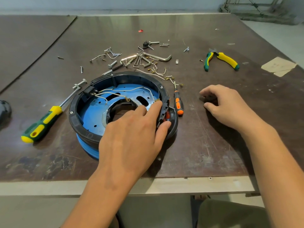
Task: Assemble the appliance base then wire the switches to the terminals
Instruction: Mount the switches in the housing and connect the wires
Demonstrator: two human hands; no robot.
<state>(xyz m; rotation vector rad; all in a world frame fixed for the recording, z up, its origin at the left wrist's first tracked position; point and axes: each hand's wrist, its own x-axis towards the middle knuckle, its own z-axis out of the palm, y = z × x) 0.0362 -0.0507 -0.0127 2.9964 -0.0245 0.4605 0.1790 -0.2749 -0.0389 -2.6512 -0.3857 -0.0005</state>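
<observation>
The round appliance base [85, 129], a black ring over a blue shell, lies on the table's middle. White wires [115, 93] run across its blue floor from a black switch [88, 92] on the far left wall. My left hand [131, 137] grips the base's right rim, fingers inside and thumb on the black and orange switch panel [166, 111]. To the right, my right hand [230, 106] holds a small dark part [208, 98] against the table, its fingers curled over it.
A green and yellow screwdriver [41, 124] lies left of the base, a small orange one [178, 102] right of it. Screws, hex keys and loose wires [143, 60] are scattered behind. Pliers [222, 60] lie at the far right. Table edge runs near me.
</observation>
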